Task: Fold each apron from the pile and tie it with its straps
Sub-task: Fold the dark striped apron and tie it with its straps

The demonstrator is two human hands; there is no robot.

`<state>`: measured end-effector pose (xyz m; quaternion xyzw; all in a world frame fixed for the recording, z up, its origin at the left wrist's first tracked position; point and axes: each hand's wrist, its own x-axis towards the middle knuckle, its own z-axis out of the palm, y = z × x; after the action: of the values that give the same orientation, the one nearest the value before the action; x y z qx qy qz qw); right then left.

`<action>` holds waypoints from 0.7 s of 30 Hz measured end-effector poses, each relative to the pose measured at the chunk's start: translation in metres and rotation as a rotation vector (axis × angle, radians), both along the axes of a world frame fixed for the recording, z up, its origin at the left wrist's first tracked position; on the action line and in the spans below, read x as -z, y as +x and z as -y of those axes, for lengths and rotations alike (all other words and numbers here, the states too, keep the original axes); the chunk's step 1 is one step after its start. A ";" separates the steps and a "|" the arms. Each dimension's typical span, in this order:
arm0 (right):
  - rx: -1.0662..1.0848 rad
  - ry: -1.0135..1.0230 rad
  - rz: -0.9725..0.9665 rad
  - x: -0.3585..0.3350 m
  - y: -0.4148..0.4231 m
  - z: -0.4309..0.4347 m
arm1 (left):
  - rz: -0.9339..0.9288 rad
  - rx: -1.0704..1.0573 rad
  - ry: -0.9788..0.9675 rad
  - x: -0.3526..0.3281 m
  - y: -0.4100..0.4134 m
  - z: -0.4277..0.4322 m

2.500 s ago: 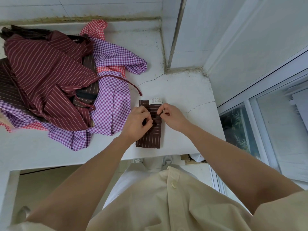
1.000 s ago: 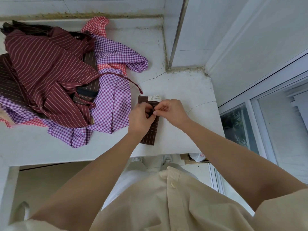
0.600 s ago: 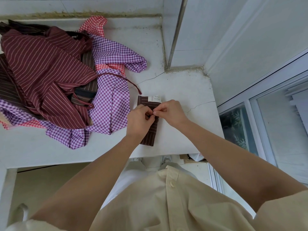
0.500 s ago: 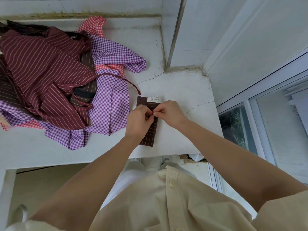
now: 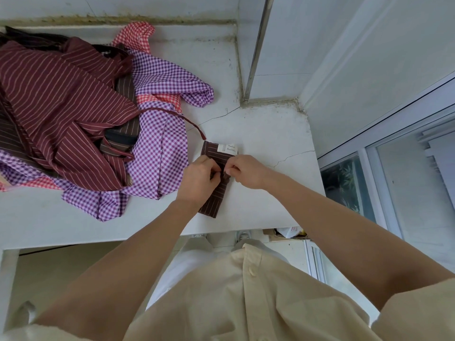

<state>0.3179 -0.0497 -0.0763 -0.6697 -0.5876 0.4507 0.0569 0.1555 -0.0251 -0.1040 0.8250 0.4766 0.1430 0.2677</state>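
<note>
A small folded brown striped apron (image 5: 213, 203) with a white label (image 5: 227, 148) at its far end lies on the white counter (image 5: 266, 134). Over its middle, my left hand (image 5: 199, 179) and my right hand (image 5: 246, 171) meet, each pinching the apron's brown strap at a knot between the fingertips. The knot itself is mostly hidden by my fingers. To the left lies the pile of unfolded aprons: a maroon striped one (image 5: 56, 99) on top, purple gingham ones (image 5: 160, 153) and a red gingham one (image 5: 135, 38) beneath.
A loose maroon strap (image 5: 194, 126) trails from the pile toward the folded apron. The counter's front edge runs just below my hands. A wall corner with a metal strip (image 5: 256, 50) rises behind; a window (image 5: 344, 183) is at the right.
My hands have stayed over the folded apron, their fingertips closing together on the strap at its middle. The apron has shifted slightly away from me. The pile has not moved.
</note>
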 end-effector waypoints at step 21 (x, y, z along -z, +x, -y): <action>0.635 -0.010 -0.436 0.019 -0.003 0.013 | -0.079 0.023 0.057 0.001 -0.011 0.004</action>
<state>0.3152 -0.0628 -0.0951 -0.7070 -0.3229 0.5454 0.3138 0.1447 -0.0292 -0.1051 0.8427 0.4731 0.1210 0.2268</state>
